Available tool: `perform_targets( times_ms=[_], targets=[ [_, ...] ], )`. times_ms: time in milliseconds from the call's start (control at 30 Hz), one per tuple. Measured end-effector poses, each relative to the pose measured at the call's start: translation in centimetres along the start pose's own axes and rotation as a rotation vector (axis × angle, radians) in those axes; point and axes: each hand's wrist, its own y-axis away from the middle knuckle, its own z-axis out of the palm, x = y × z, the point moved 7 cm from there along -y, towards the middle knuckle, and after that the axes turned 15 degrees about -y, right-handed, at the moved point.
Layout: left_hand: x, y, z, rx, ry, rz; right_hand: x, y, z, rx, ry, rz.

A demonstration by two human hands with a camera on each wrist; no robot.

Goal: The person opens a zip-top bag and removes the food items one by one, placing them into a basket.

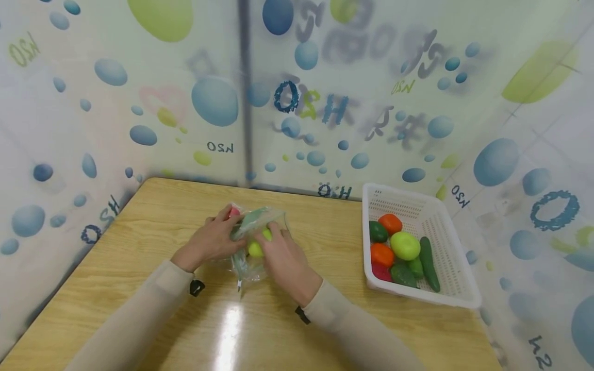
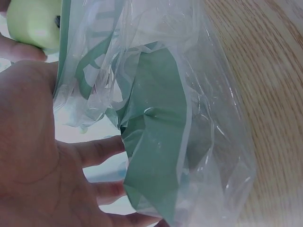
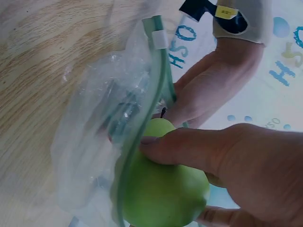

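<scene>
A clear zip bag (image 1: 260, 216) with a green band and a slider is between both hands over the wooden table. My left hand (image 1: 211, 241) grips its left side, fingers curled against the green panel (image 2: 158, 127) in the left wrist view. With thumb and fingers, my right hand (image 1: 289, 263) holds a green apple (image 3: 165, 194) by its sides, stem showing, at the bag's mouth. The green zip edge (image 3: 137, 127) crosses the apple's side. Something pinkish red (image 1: 234, 211) shows through the plastic by the left fingers; its kind is hidden.
A white basket (image 1: 447, 247) stands at the table's right. In it are orange-red round items (image 1: 382, 254), a yellow-green fruit (image 1: 405, 246), a cucumber (image 1: 429, 264) and dark green produce (image 1: 402, 274). A printed curtain (image 1: 315, 139) hangs behind the table (image 1: 185, 319).
</scene>
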Motion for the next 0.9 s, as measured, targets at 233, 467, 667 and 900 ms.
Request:
perform_targets(
  times_ms=[233,467,667,900],
  targets=[
    [0.0,0.0,0.0,0.001,0.001,-0.005,0.1,1.2,-1.2,0.003,-0.118,0.015],
    [0.0,0.0,-0.1,0.006,-0.01,-0.005,0.3,2.3,-2.6,0.019,-0.162,0.016],
    [0.0,-0.1,-0.1,-0.006,-0.008,-0.009,0.6,3.4,-3.8,0.06,-0.196,0.005],
    [0.0,-0.1,-0.1,-0.019,0.002,-0.007,1.6,4.4,-5.8,0.127,-0.256,0.029]
  ],
)
